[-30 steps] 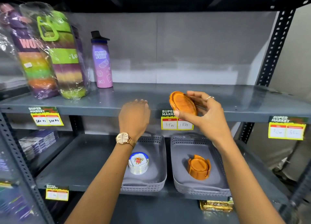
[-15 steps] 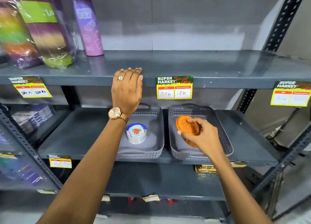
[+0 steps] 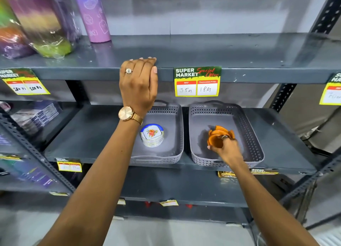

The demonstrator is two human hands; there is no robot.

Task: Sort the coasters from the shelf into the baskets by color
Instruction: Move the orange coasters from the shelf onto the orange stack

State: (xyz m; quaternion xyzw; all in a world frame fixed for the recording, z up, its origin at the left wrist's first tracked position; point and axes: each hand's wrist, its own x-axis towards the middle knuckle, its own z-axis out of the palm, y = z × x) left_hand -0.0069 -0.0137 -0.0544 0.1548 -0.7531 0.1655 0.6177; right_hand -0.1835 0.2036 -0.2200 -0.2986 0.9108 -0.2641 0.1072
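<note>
The right hand [image 3: 226,148] was low inside the right basket [image 3: 255,144], its fingers closed around an orange coaster [image 3: 215,141]. The hand hid part of this coaster, and motion blur made its edge unclear. It was round and tilted, face turned to the left, touching the orange pile [image 3: 220,130] behind it. In the left basket [image 3: 177,135] a stack of white coasters [image 3: 152,135] with blue rims and a flower lay flat. Farther, the left hand [image 3: 138,85] rested on the upper shelf [image 3: 239,61] edge, holding nothing. Bottles [image 3: 94,15] at the top were cut off.
</note>
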